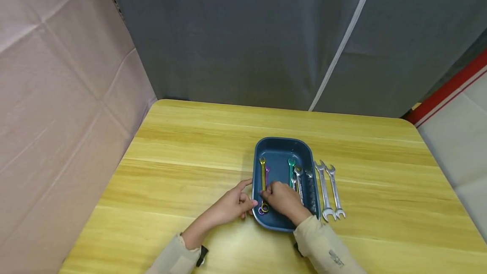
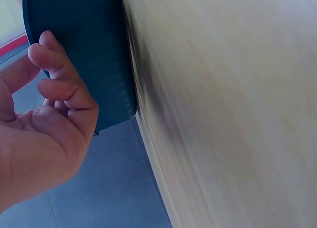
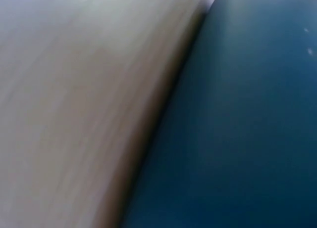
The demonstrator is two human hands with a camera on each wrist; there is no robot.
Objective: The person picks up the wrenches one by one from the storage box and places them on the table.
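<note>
A deep blue plastic tray (image 1: 281, 225) stands on the table with several combination wrenches in it. My left hand (image 1: 232, 203) is at its left side, thumb over the rim and fingers bent against the outer wall. The left wrist view shows this hand (image 2: 59, 109) beside the tray wall (image 2: 94, 55). Inside the tray, my right hand (image 1: 283, 198) pinches a gold wrench (image 1: 263, 172) along its shaft. A purple wrench (image 1: 267, 170) lies close beside it. In the right wrist view only the tray's outside (image 3: 237, 119) and tabletop appear; the hand is out of sight.
On the tray's right side lie a green wrench (image 1: 291, 165) and silver wrenches (image 1: 298, 171), partly hidden by my right forearm. Two silver open-end wrenches (image 1: 324, 189) (image 1: 335, 189) lie on the wooden table (image 1: 182, 160) just right of the tray. A grey curtain (image 1: 228, 45) hangs behind.
</note>
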